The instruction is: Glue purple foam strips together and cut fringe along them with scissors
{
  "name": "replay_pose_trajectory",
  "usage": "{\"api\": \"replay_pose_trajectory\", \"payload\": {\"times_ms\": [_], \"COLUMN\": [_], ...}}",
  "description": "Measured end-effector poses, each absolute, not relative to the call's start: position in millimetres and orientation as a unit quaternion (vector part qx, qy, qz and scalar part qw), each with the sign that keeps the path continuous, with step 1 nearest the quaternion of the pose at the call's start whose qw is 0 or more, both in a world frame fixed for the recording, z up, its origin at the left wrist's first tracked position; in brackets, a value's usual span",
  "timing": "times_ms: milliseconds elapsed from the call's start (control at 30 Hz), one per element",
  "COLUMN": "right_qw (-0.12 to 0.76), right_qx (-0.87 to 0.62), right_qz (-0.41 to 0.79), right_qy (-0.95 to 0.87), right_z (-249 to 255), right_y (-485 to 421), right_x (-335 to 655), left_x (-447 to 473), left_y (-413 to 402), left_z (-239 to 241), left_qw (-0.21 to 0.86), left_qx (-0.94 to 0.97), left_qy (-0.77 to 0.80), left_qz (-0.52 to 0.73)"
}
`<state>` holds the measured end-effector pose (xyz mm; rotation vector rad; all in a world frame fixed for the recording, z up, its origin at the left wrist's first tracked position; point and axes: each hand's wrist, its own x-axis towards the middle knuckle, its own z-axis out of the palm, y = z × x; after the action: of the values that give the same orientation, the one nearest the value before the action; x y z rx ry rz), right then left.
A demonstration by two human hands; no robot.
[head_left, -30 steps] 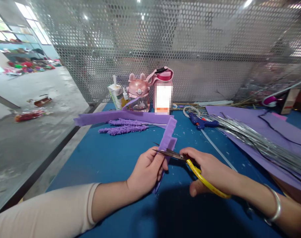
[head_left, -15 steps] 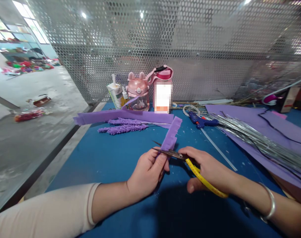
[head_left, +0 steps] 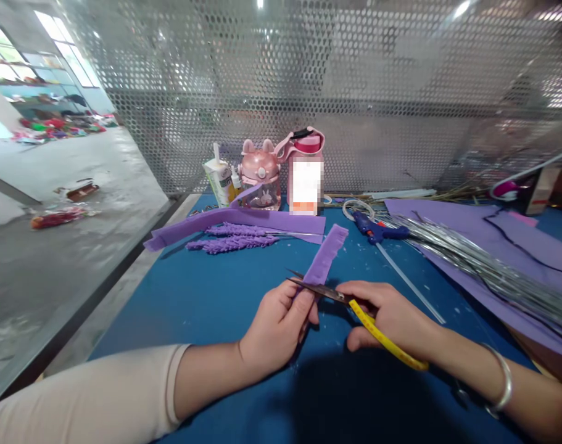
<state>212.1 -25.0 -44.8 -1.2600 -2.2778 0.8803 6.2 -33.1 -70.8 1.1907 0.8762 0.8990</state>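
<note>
My left hand (head_left: 285, 317) pinches the lower end of a purple strip (head_left: 326, 256) that points up and away to the right. Around my right hand's fingers are the handles of dark metal scissors (head_left: 326, 291), wound with yellow tape. My right hand (head_left: 382, 314) grips them with the thumb low. The blades lie across the strip just above my left thumb, nearly closed. Behind lie purple fringed flower stems (head_left: 234, 239) and a long purple strip (head_left: 281, 221), flat on the blue table (head_left: 202, 296).
A blue glue gun (head_left: 377, 230) with a clear glue stick lies right of centre. Silvery wires (head_left: 475, 271) rest on purple sheets (head_left: 447, 216). A drink carton (head_left: 219, 182), a pink-lidded cup (head_left: 261, 176) and a pink bottle (head_left: 306, 148) stand before a perforated metal panel (head_left: 377, 74).
The scissor blades have come closer together across the strip. A loose flap on the strip's right side no longer sticks out. The whole view has shifted slightly.
</note>
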Motion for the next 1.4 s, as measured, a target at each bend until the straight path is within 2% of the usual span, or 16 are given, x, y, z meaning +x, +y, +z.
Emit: {"api": "replay_pose_trajectory", "payload": {"times_ms": [433,767,1000,1167,1400], "right_qw": [0.184,0.181,0.163,0.131,0.136], "right_qx": [-0.462,-0.472,-0.485,-0.498,-0.481], "right_qz": [0.309,0.359,0.285,0.282,0.284], "right_qy": [-0.81,-0.785,-0.811,-0.81,-0.818], "right_z": [-38.9,-36.6,-33.1,-34.2,-36.9], "right_y": [-26.2,-29.6,-34.4,-34.8,-33.0], "right_x": [207.3,205.3,209.6,212.5,211.6], "left_x": [6.2,4.1,3.5,4.0,3.4], "left_y": [-30.2,-32.9,-30.8,-30.7,-32.7], "left_z": [-70.8,-69.6,-66.1,-63.5,-66.0], "left_qw": [0.652,0.63,0.641,0.638,0.618], "left_qx": [0.527,0.546,0.53,0.507,0.546], "left_qy": [0.388,0.395,0.381,0.381,0.399], "left_qz": [0.382,0.385,0.404,0.437,0.4]}}
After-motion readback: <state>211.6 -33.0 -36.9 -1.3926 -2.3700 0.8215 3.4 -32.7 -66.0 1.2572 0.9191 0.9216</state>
